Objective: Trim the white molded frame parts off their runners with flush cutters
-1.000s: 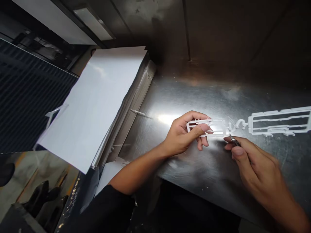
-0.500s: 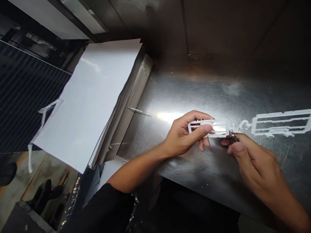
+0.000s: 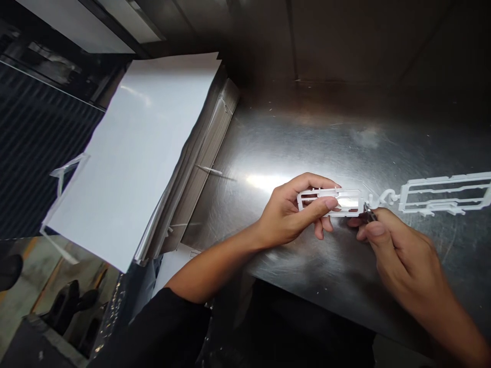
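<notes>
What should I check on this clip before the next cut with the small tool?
1. Left hand grips the white plastic runner: ok, thumb on top, fingers wrapped round the frame.
2. Right hand holds the small metal nippers: ok, held between thumb and fingers.
3. Nipper tips sit at the right end of the held frame, by the curved connecting stem: ok.
4. Blades closed on the plastic: cannot tell, fingers and glare hide them.
5. Far section of the runner stays away from the stack of white sheets: ok, it extends right across the steel worktop.
</notes>
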The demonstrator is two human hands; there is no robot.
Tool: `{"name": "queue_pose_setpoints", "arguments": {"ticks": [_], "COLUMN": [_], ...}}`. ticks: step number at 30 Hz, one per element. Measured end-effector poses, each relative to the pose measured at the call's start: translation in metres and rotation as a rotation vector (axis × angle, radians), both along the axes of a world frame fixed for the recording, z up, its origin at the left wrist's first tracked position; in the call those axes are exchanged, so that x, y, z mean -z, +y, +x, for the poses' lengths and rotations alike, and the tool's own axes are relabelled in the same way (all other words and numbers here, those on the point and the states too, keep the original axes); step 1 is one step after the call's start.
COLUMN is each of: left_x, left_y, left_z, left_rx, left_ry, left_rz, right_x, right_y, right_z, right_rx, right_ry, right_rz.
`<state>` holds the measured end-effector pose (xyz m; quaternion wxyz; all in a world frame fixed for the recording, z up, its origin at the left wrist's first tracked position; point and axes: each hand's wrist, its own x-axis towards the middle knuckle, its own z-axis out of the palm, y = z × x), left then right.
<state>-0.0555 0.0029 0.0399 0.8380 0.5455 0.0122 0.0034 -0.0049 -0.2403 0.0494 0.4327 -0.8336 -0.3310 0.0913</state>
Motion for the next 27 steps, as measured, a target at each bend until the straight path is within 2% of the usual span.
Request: {"name": "queue_pose_setpoints", "arguments": {"ticks": [14, 21, 24, 27], "left_x": [0.0, 0.006, 0.006, -0.002], "left_y": [-0.001, -0.002, 0.005, 0.014], "left_z": [0.0, -0.002, 0.0, 0.005], "left_rx": [-0.016, -0.004, -0.004, -0.085], "left_ry": [-0.001, -0.028, -0.028, -0.057], "left_rz": [0.022, -0.001, 0.12, 0.406], "right_x": [-0.003, -0.001, 0.004, 0.012], "right_y": [0.004, 0.003, 0.004, 0.006], "right_z": [0.001, 0.002, 0.002, -0.001], "right_rx": [-0.012, -0.006, 0.001, -0.006], "right_ry": [-0.07, -0.13, -0.209, -0.322], "right_rz": [-0.025, -0.056, -0.07, -0.107]}}
